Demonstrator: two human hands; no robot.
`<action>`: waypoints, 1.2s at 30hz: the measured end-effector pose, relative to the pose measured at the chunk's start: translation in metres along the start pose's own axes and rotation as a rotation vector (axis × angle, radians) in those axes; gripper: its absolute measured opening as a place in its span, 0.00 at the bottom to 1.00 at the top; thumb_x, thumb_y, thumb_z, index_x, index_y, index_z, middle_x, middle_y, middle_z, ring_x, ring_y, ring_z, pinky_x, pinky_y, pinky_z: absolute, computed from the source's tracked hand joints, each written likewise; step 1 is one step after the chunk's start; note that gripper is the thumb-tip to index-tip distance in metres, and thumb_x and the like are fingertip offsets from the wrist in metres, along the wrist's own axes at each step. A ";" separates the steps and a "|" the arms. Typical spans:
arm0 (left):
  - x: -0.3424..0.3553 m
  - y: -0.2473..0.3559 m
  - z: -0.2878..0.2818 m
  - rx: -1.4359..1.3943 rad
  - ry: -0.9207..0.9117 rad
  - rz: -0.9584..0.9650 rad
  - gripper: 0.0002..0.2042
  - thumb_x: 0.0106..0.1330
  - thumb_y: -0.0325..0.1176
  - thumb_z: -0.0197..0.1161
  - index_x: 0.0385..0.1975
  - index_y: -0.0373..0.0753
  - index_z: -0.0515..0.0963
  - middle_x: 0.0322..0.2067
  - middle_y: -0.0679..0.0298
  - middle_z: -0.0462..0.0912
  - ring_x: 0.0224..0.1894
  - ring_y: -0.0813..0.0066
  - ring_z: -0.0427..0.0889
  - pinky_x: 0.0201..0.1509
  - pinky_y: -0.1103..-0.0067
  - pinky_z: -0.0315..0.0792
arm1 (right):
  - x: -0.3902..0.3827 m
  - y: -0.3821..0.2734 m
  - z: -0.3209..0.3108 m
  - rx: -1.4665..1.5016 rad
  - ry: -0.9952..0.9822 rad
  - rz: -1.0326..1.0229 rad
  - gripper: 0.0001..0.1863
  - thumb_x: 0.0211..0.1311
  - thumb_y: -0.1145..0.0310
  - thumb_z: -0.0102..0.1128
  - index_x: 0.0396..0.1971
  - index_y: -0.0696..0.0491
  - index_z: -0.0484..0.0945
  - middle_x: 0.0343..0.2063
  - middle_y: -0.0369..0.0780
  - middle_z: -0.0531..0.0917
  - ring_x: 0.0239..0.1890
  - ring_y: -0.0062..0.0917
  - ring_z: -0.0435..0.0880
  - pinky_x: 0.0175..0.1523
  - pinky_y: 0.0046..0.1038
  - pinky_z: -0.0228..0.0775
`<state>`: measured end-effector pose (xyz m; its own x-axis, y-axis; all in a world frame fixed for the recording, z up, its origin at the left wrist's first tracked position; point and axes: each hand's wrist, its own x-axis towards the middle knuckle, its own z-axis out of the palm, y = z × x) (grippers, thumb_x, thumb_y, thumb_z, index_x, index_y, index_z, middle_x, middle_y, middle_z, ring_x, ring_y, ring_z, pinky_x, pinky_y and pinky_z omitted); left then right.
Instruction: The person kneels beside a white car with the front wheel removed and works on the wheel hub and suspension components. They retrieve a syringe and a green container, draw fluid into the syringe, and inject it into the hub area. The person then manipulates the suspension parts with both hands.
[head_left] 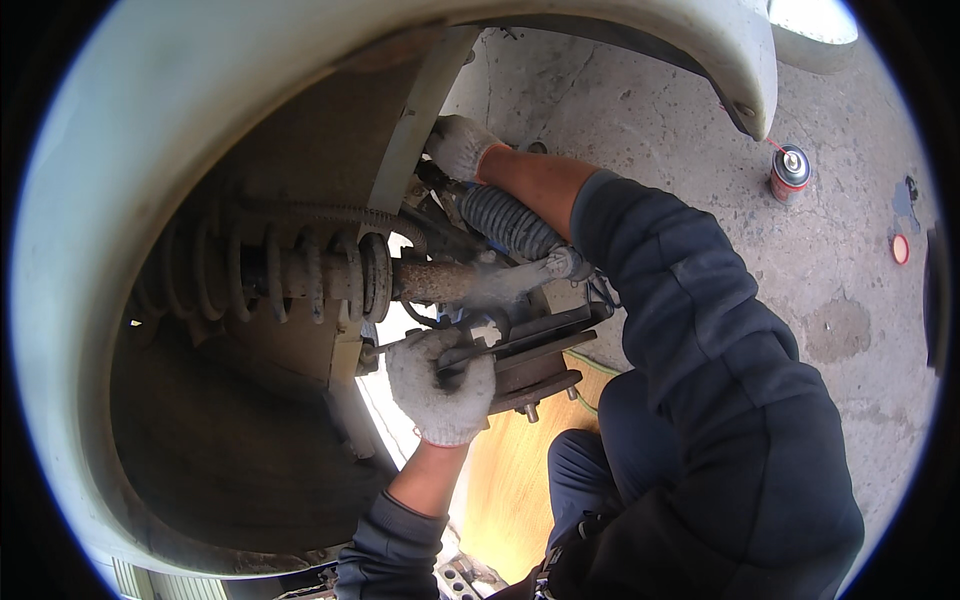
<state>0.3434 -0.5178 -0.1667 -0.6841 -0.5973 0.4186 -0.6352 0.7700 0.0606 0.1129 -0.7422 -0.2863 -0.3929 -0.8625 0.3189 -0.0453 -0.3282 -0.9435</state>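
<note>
My left hand [442,385], in a dirty white knit glove, is curled beside the brake disc [545,388] below the strut [432,282]. A dark gap shows between thumb and fingers, and what they grip cannot be made out. Farther up, my right hand [460,148], gloved too, reaches over the ribbed rubber boot [512,222] to its far end. The fingers there are hidden by the glove's back and the pale metal edge of the wheel arch. A rusty coil spring [275,272] surrounds the strut on the left.
The pale fender [95,250] curves around the work from above and left. On the concrete floor [640,130] at right stand a spray can [790,172] with a thin red straw and a small red cap [901,249]. A wood-patterned board [515,490] lies beneath the disc.
</note>
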 end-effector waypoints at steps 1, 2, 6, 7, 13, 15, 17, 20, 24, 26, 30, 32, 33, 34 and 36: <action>0.000 -0.001 0.001 -0.008 0.003 -0.009 0.15 0.53 0.23 0.68 0.42 0.33 0.83 0.42 0.56 0.82 0.43 0.62 0.83 0.52 0.71 0.77 | 0.000 0.001 0.001 -0.012 -0.002 0.001 0.24 0.75 0.61 0.44 0.53 0.62 0.84 0.53 0.60 0.86 0.58 0.55 0.83 0.65 0.46 0.74; 0.000 -0.001 0.001 -0.004 0.002 -0.006 0.14 0.53 0.23 0.68 0.42 0.33 0.82 0.42 0.56 0.82 0.43 0.63 0.83 0.52 0.71 0.77 | 0.000 0.001 0.001 -0.018 -0.001 -0.001 0.24 0.75 0.61 0.44 0.53 0.62 0.84 0.53 0.60 0.86 0.58 0.55 0.83 0.65 0.46 0.74; -0.001 -0.001 0.001 0.002 0.003 -0.003 0.14 0.53 0.24 0.68 0.41 0.33 0.82 0.42 0.56 0.82 0.43 0.63 0.83 0.51 0.71 0.77 | 0.004 0.005 0.005 -0.053 0.004 -0.007 0.24 0.76 0.61 0.44 0.53 0.62 0.84 0.52 0.59 0.86 0.58 0.55 0.83 0.63 0.46 0.75; -0.001 -0.001 0.001 0.004 0.002 -0.003 0.14 0.53 0.24 0.68 0.41 0.33 0.82 0.42 0.56 0.82 0.43 0.63 0.83 0.51 0.71 0.77 | 0.005 0.006 0.007 -0.092 0.019 -0.055 0.24 0.75 0.61 0.44 0.53 0.60 0.84 0.51 0.59 0.86 0.57 0.55 0.84 0.64 0.47 0.75; 0.000 0.000 0.000 0.007 -0.001 0.009 0.14 0.53 0.24 0.68 0.41 0.33 0.82 0.42 0.55 0.82 0.43 0.62 0.83 0.52 0.70 0.77 | 0.006 0.010 0.010 -0.007 0.039 -0.016 0.24 0.73 0.59 0.44 0.53 0.57 0.86 0.50 0.57 0.87 0.56 0.54 0.85 0.65 0.49 0.74; 0.000 0.000 0.000 0.008 0.000 0.016 0.14 0.53 0.24 0.68 0.41 0.33 0.83 0.42 0.56 0.82 0.43 0.62 0.83 0.52 0.71 0.77 | 0.008 0.013 0.011 -0.007 0.042 -0.030 0.24 0.73 0.59 0.44 0.54 0.57 0.86 0.51 0.57 0.87 0.56 0.55 0.84 0.65 0.49 0.75; 0.000 -0.001 0.000 0.008 0.005 0.015 0.14 0.54 0.24 0.67 0.41 0.33 0.83 0.42 0.56 0.83 0.43 0.63 0.83 0.51 0.71 0.77 | 0.013 0.020 0.014 0.009 0.012 0.011 0.25 0.74 0.57 0.45 0.55 0.55 0.86 0.52 0.54 0.88 0.57 0.52 0.85 0.65 0.46 0.75; 0.000 -0.001 0.002 0.013 0.023 0.006 0.14 0.52 0.26 0.69 0.40 0.34 0.83 0.40 0.55 0.84 0.42 0.60 0.83 0.51 0.69 0.77 | 0.025 0.029 0.017 0.024 -0.026 -0.138 0.25 0.75 0.55 0.47 0.56 0.52 0.86 0.54 0.50 0.88 0.57 0.46 0.86 0.65 0.42 0.75; 0.000 -0.001 0.003 0.005 0.045 -0.061 0.16 0.50 0.35 0.75 0.38 0.35 0.84 0.38 0.54 0.86 0.41 0.55 0.83 0.52 0.65 0.76 | 0.025 0.036 0.005 0.056 -0.153 -0.058 0.23 0.74 0.54 0.51 0.58 0.48 0.87 0.56 0.44 0.89 0.56 0.37 0.87 0.63 0.36 0.75; -0.002 -0.001 0.003 -0.015 0.048 -0.085 0.17 0.52 0.37 0.75 0.39 0.35 0.84 0.39 0.54 0.85 0.42 0.55 0.83 0.53 0.65 0.76 | 0.012 0.035 -0.010 0.100 -0.168 -0.087 0.21 0.74 0.56 0.54 0.57 0.50 0.87 0.52 0.42 0.90 0.51 0.33 0.88 0.60 0.33 0.76; -0.004 0.001 0.002 -0.154 0.028 -0.265 0.14 0.59 0.35 0.71 0.41 0.32 0.83 0.40 0.57 0.83 0.41 0.65 0.82 0.50 0.72 0.76 | -0.031 0.029 -0.048 -0.071 -0.103 -0.312 0.18 0.74 0.57 0.59 0.52 0.51 0.88 0.38 0.39 0.88 0.36 0.25 0.85 0.45 0.31 0.79; -0.004 0.002 0.002 -0.125 0.036 -0.199 0.13 0.63 0.34 0.69 0.42 0.31 0.82 0.41 0.59 0.82 0.39 0.72 0.80 0.48 0.76 0.76 | -0.049 0.027 -0.066 0.297 -0.165 0.058 0.18 0.71 0.55 0.63 0.51 0.49 0.89 0.35 0.36 0.87 0.33 0.22 0.82 0.40 0.29 0.77; -0.003 0.002 0.002 -0.136 0.028 -0.200 0.14 0.64 0.34 0.68 0.43 0.30 0.82 0.41 0.59 0.82 0.40 0.72 0.80 0.49 0.76 0.76 | -0.058 0.028 -0.073 0.513 -0.141 0.158 0.18 0.68 0.52 0.65 0.47 0.48 0.90 0.32 0.34 0.86 0.33 0.20 0.81 0.38 0.28 0.76; -0.003 0.003 0.001 -0.133 0.022 -0.197 0.14 0.65 0.35 0.68 0.44 0.30 0.81 0.42 0.59 0.82 0.41 0.73 0.80 0.49 0.76 0.76 | -0.066 0.028 -0.078 0.561 -0.117 0.201 0.17 0.65 0.52 0.67 0.44 0.49 0.90 0.32 0.33 0.85 0.32 0.19 0.80 0.38 0.28 0.75; -0.002 0.003 0.000 -0.093 0.007 -0.136 0.16 0.68 0.38 0.67 0.45 0.30 0.80 0.41 0.59 0.82 0.40 0.73 0.80 0.47 0.76 0.76 | -0.081 0.033 -0.090 0.626 -0.134 0.203 0.16 0.61 0.55 0.70 0.39 0.51 0.89 0.31 0.33 0.85 0.33 0.19 0.80 0.38 0.28 0.75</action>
<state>0.3432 -0.5143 -0.1678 -0.5912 -0.6963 0.4071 -0.6856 0.6997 0.2011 0.0609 -0.6491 -0.3516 -0.2184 -0.9579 0.1865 0.5747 -0.2807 -0.7687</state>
